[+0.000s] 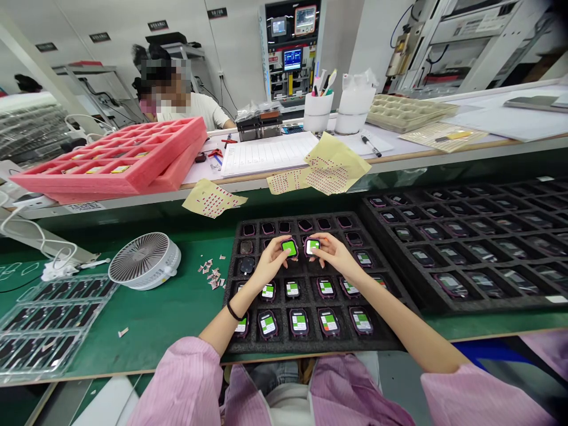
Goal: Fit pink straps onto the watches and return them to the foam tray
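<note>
My left hand point(271, 260) is closed on a smartwatch body with a bright green screen point(290, 248), its thumb on the lower part of the screen. Between the fingers of my right hand point(333, 253) is a second smartwatch body with a white and green screen point(312, 245). The two watches are side by side, a small gap apart, over a black foam tray point(309, 331). In the nearer rows of that tray, several watches such as this one point(299, 322) show green and white screens. Those in the far rows, like this dark watch point(268, 228), look unlit.
A second black foam tray point(426, 293) of dark watches adjoins on the right. To the left are a round fan point(144, 260), small paper scraps point(214, 278) and a clear plastic tray point(104, 296). Pink foam trays point(168, 155) and yellow sticker sheets point(339, 163) lie on the shelf. A person sits beyond.
</note>
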Demonstrator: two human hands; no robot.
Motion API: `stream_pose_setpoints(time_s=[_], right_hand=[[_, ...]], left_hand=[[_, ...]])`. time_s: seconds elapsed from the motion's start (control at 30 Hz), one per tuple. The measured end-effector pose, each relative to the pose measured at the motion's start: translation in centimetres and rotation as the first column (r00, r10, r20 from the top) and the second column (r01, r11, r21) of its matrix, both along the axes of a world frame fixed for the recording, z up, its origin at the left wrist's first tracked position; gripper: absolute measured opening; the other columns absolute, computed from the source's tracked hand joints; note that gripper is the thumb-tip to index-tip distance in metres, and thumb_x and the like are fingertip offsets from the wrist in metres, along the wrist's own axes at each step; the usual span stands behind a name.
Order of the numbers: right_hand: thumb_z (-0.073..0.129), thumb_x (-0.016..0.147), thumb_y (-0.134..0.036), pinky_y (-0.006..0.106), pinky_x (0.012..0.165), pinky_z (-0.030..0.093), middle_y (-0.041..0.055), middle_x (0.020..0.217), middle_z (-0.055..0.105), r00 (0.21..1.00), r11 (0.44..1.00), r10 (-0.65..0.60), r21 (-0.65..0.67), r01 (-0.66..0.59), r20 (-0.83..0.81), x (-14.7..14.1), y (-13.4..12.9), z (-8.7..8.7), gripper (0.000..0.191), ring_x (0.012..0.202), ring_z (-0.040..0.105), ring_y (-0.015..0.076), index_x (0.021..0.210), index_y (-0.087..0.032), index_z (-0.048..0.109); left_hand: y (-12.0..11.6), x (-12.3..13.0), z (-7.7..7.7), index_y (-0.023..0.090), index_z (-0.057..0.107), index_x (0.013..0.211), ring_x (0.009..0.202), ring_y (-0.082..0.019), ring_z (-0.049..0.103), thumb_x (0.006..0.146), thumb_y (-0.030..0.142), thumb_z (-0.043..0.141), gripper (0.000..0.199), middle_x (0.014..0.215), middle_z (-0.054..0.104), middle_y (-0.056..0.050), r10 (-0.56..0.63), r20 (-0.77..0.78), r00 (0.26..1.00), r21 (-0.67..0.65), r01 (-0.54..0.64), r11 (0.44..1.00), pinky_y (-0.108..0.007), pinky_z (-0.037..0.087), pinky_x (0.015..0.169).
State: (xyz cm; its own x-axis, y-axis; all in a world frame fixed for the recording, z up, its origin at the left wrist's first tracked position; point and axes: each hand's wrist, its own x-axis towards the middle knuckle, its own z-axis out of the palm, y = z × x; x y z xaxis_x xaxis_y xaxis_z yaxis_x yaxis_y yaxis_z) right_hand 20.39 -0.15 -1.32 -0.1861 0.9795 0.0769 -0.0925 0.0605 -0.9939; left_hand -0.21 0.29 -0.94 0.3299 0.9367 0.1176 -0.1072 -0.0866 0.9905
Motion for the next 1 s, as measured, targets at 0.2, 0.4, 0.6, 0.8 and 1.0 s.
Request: stream_pose_setpoints(time_s=[0.2, 0.4, 0.6, 0.8, 1.0], right_hand=[[0.071, 0.075, -0.042, 0.022, 0.04, 0.045, 0.0049, 0.096, 0.065, 0.999, 1.0, 0.022, 0.002, -0.022, -0.024, -0.02, 0.03, 0.08, 0.039, 0.064, 0.068, 0.0166, 0.105, -0.022, 0.056], [0.066, 0.08, -0.043, 0.023, 0.042, 0.046, 0.0029, 0.085, 0.064, 0.999, 1.0, 0.015, -0.01, -0.016, -0.045, -0.03, -0.12, 0.38, 0.032, 0.064, 0.068, 0.0175, 0.104, -0.022, 0.058], [0.066, 0.079, -0.045, 0.024, 0.041, 0.046, 0.0024, 0.084, 0.065, 0.999, 1.0, 0.026, -0.004, -0.026, -0.041, -0.1, -0.21, 0.51, 0.034, 0.063, 0.068, 0.0178, 0.104, -0.023, 0.059], [0.069, 0.077, -0.046, 0.023, 0.039, 0.042, -0.0007, 0.075, 0.062, 0.997, 0.997, -0.073, -0.022, 0.072, -0.04, -0.05, -0.21, 0.39, 0.031, 0.052, 0.061, 0.0133, 0.094, -0.021, 0.061], [0.074, 0.073, -0.043, 0.022, 0.038, 0.039, -0.002, 0.071, 0.061, 0.992, 0.991, -0.128, -0.027, 0.128, -0.019, 0.04, -0.16, 0.37, 0.032, 0.047, 0.055, 0.0102, 0.089, -0.021, 0.059]], left_hand=[[0.01, -0.02, -0.05, 0.018, 0.054, 0.118, 0.074, -0.013, 0.064, 0.081, 0.04, 0.067, 0.045, 0.105, 0.063, -0.008, 0.01, -0.023, 1.0, 0.01, -0.009, 1.0, -0.02, 0.046, 0.055], [-0.08, -0.09, 0.07, 0.019, 0.054, 0.118, 0.074, -0.014, 0.064, 0.083, 0.041, 0.064, 0.043, 0.102, 0.064, -0.008, 0.012, -0.039, 0.999, 0.019, -0.011, 1.0, -0.021, 0.047, 0.055], [-0.04, -0.05, -0.02, 0.018, 0.054, 0.118, 0.074, -0.014, 0.064, 0.082, 0.043, 0.065, 0.044, 0.102, 0.064, -0.008, 0.006, -0.035, 0.999, 0.023, -0.005, 1.0, -0.02, 0.047, 0.054], [-0.01, -0.05, -0.12, 0.018, 0.055, 0.118, 0.07, -0.012, 0.063, 0.084, 0.042, 0.064, 0.043, 0.099, 0.064, -0.007, 0.017, -0.043, 0.999, 0.027, -0.016, 1.0, -0.021, 0.046, 0.054], [-0.02, 0.0, -0.16, 0.018, 0.054, 0.117, 0.07, -0.013, 0.064, 0.082, 0.043, 0.065, 0.044, 0.096, 0.062, -0.006, 0.01, -0.031, 0.999, 0.02, -0.01, 1.0, -0.02, 0.044, 0.053]])
